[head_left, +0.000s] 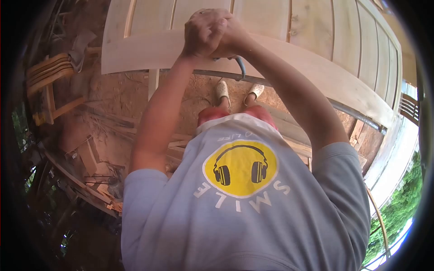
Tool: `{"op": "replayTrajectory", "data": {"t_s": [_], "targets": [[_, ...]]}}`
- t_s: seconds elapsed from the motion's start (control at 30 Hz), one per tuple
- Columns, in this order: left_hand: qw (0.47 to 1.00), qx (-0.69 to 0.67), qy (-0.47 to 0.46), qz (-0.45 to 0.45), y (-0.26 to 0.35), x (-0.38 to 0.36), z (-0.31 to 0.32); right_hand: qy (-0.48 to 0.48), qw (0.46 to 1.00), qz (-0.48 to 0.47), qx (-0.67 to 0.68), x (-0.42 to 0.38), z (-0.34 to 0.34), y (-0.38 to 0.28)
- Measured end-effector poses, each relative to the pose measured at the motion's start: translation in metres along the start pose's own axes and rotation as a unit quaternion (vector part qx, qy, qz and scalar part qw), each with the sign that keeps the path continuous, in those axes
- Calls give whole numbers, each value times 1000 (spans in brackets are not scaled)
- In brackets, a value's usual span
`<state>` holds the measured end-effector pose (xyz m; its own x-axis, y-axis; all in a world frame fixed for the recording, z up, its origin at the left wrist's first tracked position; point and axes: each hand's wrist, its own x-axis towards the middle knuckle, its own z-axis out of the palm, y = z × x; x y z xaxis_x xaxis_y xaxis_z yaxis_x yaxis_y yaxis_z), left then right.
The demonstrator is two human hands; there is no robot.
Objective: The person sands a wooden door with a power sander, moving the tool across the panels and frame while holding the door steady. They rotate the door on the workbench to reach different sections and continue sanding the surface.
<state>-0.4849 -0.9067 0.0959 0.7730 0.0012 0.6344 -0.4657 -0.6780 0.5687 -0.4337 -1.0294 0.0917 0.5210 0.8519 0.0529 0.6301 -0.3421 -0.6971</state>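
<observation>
left hand (202,32): clasped tight together with the other hand, fingers curled shut over something pressed onto the door; the thing gripped is almost wholly hidden.
right hand (229,34): fingers wrapped closed, overlapping the left hand's knuckles; both arms run out nearly straight from the shoulders.
held tool (241,67): only a curved blue-grey piece shows just below the hands, hose or handle i cannot tell; it sits on the door's wide rail, near its lower edge.
handling of tool: judged rigid and compact, since two hands cover it; best held as it is, both palms on top pushing down, as it may skid on smooth wood.
wooden door (316,40): pale, unfinished timber, flat and long, with raised vertical panels and a broad curved rail; lies flat in front of the person at waist height.
handling of door: judged heavy and stiff, awkward for one person; take it by the long outer edges, not the thin panels; bare wood would dent or scratch easily.
metal bar (357,116): grey, round, running under the door's near edge.
chair (47,81): slatted wood, to the left, well apart from the door.
floor (113,95): reddish, dusty, with offcuts and scrap strips.
feet (237,92): light shoes, under the door's edge.
shirt (244,198): grey, soft cotton, yellow headphone print.
</observation>
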Motion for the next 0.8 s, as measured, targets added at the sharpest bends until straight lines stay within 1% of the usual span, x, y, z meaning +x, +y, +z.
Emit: {"op": "replayTrajectory", "data": {"t_s": [0.13,0.23,0.37,0.47,0.57,0.6,0.7,0.73,0.8], "targets": [[998,45,38,-34,-22,-37,-63,-12,980,-192,-45,53,50,-33],[992,76,71,-73,-25,-64,-91,-55,977,-199,-55,72,75,-53],[991,92,63,-74,-14,-74,-98,-115,969,-205,-73,71,87,-67],[994,86,42,-56,-1,-70,-85,-7,969,-245,-42,39,63,-65],[999,38,14,-23,15,-61,-55,12,986,-161,-36,9,64,-43],[1000,16,3,-12,21,-57,-43,58,982,-167,-61,-5,58,-37],[998,-36,-36,28,44,-44,-4,56,992,-94,-68,-57,23,-28],[996,-51,-52,43,53,-38,10,109,991,-53,-59,-74,19,-24],[990,-101,-67,76,71,-23,42,144,987,7,-65,-111,3,-15]]}}
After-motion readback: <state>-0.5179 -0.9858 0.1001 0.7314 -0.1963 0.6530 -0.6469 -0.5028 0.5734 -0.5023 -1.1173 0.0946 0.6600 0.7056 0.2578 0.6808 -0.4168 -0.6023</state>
